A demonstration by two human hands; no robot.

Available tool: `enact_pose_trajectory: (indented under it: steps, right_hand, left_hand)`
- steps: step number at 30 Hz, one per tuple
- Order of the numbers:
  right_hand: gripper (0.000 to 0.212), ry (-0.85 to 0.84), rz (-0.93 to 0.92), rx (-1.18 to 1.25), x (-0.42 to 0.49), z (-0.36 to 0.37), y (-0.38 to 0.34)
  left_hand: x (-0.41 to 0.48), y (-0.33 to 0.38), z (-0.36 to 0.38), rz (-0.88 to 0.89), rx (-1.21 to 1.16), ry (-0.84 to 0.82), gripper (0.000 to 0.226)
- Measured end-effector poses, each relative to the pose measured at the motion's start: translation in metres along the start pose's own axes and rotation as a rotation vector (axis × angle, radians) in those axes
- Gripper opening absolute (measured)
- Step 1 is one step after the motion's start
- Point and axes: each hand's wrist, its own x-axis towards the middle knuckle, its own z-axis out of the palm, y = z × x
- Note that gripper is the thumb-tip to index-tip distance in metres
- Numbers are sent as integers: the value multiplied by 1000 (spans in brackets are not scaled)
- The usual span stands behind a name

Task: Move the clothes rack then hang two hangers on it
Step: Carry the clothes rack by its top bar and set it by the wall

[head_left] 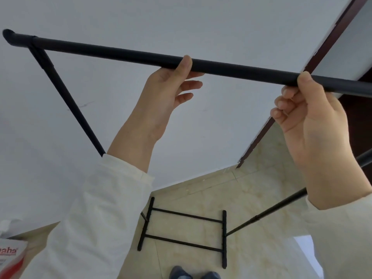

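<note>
- The clothes rack (237, 70) stands close to a white wall (100, 117), its base (182, 230) flat on the tiled floor (261, 218) just ahead of the person's feet (193, 274).
- The left hand (161, 97) holds the top bar from below: thumb over the front, index finger behind it, the other fingers (187, 85) spread loose.
- The right hand (314, 121) is closed round the same bar further right, fingers curled underneath.
- Two hands set apart probably keep the tall frame from tipping while it is shifted (one hand would let it swing).
- No hangers are in view, so the hanging step is not yet begun.
- A red-and-white box (12, 256) sits at lower left.
</note>
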Motion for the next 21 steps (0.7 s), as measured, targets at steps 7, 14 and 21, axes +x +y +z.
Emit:
enact_pose_trajectory:
  steps: [7, 14, 21]
  right_hand:
    - [18, -62, -16, -5, 8, 3, -2]
    - [18, -70, 2, 2, 13, -6, 3]
    - [18, -41, 7, -5, 13, -20, 0]
  left_hand:
    - [2, 3, 0, -6, -71, 2, 20]
    - [1, -5, 6, -15, -57, 13, 20]
    - [-3, -11, 22, 25, -9, 36, 21]
